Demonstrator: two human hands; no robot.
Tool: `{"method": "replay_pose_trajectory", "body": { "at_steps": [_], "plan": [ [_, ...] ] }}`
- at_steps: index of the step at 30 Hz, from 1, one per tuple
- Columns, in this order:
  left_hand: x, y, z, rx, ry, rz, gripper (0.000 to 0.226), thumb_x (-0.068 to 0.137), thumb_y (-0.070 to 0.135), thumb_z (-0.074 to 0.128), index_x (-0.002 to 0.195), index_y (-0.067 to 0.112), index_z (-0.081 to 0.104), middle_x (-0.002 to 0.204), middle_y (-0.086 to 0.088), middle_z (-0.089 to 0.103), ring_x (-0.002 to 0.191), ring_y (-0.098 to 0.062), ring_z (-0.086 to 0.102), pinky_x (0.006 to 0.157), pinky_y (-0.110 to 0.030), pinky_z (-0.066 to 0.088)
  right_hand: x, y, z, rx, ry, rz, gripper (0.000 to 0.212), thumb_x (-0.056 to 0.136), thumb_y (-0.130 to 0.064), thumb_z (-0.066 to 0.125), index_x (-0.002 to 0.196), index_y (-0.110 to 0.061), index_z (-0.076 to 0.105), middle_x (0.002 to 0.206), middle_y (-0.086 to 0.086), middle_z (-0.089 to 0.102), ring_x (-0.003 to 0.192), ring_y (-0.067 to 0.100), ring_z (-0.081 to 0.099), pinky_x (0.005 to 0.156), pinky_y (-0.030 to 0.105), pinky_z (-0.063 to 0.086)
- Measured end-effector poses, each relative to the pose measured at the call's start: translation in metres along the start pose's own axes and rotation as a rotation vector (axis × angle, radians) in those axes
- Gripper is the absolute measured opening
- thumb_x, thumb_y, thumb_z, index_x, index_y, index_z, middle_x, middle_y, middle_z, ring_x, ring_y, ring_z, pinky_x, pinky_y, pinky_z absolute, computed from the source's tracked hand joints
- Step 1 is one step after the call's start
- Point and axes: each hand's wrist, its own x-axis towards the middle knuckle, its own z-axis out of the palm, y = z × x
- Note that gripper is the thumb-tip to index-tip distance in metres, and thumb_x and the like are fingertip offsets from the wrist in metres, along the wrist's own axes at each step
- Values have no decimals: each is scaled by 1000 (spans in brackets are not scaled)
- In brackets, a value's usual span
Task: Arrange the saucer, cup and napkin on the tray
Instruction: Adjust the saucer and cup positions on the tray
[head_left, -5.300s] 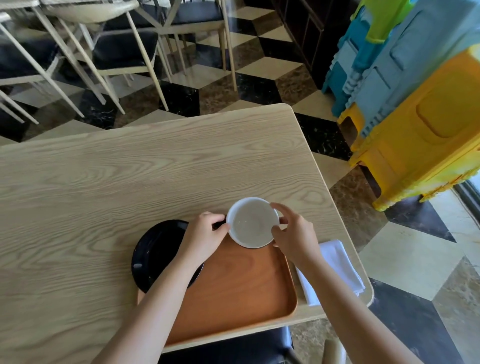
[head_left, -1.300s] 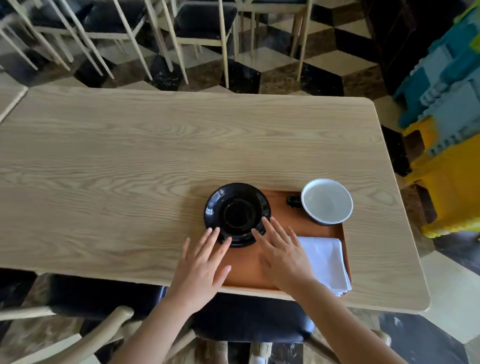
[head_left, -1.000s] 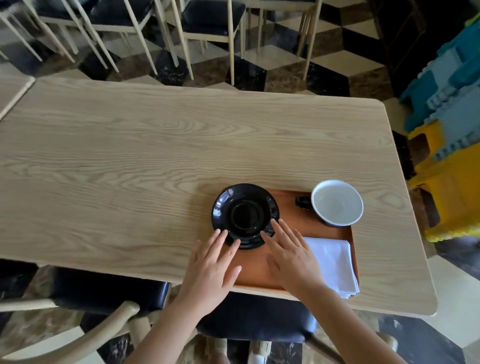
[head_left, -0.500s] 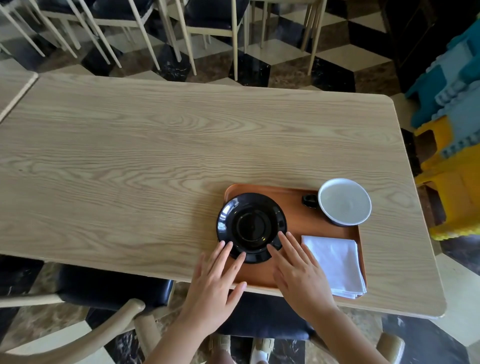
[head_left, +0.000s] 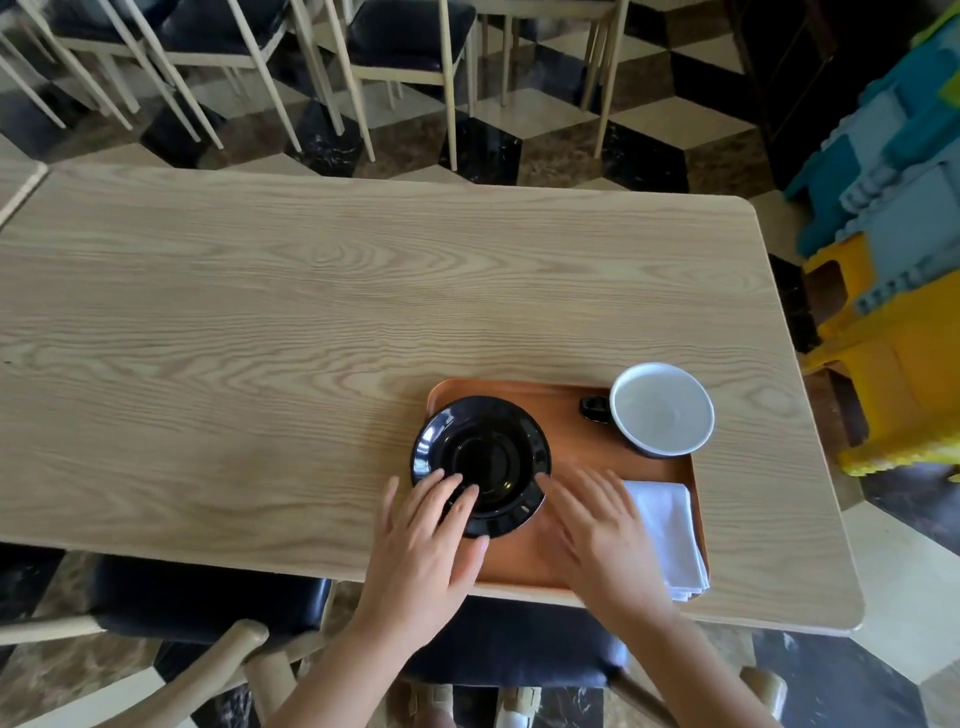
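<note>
tray (head_left: 566, 431) sits at the table's (head_left: 311, 322) near right edge, orange, shallow rim. saucer (head_left: 480, 462), black, at the tray's 9 o'clock side; its left rim seems to ride up on or overhang the tray lip. cup (head_left: 661, 408), white inside, dark outside, at 1 o'clock, handle toward 9; its far-right side looks to sit over the tray corner. napkin (head_left: 667, 535), folded white, at 4 o'clock, near corner hanging past the tray edge.

left hand (head_left: 423, 545) flat, fingers spread, tips resting on the saucer's 7 o'clock rim. right hand (head_left: 605, 530) flat and spread too, tips just at the saucer's 4 o'clock edge, palm partly over the napkin. neither pinches anything.

judgement: all three on the tray, final nudging.

risks:
- saucer half on the lip may rock or tip off leftward if pressed at the rim.
- a push toward 12 could drive the saucer into the cup handle.
- right palm dragging could pull the napkin off the tray.
- cup at the corner may be unsteady if the tray is shifted.
</note>
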Motion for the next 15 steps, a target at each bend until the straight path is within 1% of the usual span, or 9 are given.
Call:
{"method": "replay_pose_trajectory", "body": {
  "at_steps": [2,4,6,7,9,11,13,15],
  "plan": [
    [33,15,-7,-29,93,59,43,87,40,44,121,16,57,123,-2,62,122,-17,51,108,-47,28,13,20,-21,-1,184,57,32,83,-23,51,111,-12,61,117,12,65,112,25,52,94,38,38],
    [69,31,-7,-17,118,138,44,86,38,44,121,15,57,124,-3,62,122,-18,52,107,-50,32,26,45,-39,-88,243,142,36,80,-22,51,113,-11,62,120,15,64,111,31,56,92,42,41],
    [105,46,-5,-9,85,185,46,86,39,41,121,14,57,124,-4,63,120,-19,54,105,-52,33,36,70,-52,-166,208,250,43,81,-27,50,121,-12,58,128,17,59,115,35,55,90,44,46],
    [121,53,-3,-1,59,197,48,85,39,39,121,13,57,122,-4,64,118,-19,56,104,-53,34,41,80,-57,-172,163,300,45,83,-26,52,126,-11,54,134,17,54,121,36,51,93,46,45],
    [146,66,1,21,-1,217,50,83,39,38,120,11,57,120,-5,65,116,-21,58,101,-55,35,50,97,-66,-149,27,390,52,86,-23,57,135,-12,43,145,16,41,133,33,37,102,47,37],
    [164,76,7,37,-54,252,48,83,37,45,121,9,56,121,-8,65,117,-23,57,102,-57,34,57,108,-69,-152,-68,436,58,88,-25,55,140,-15,34,152,10,31,140,26,25,109,43,29],
    [173,82,16,23,-91,277,49,82,32,58,124,8,53,124,-9,62,121,-25,53,105,-57,28,60,113,-69,-155,-109,435,58,88,-24,53,141,-16,31,152,7,31,141,23,24,109,40,28],
    [177,85,21,9,-118,269,51,82,32,60,127,8,50,122,-8,63,121,-25,52,108,-55,24,60,115,-68,-109,-84,428,55,87,-20,53,138,-16,35,146,3,41,135,23,33,101,38,36]
  ]
}}
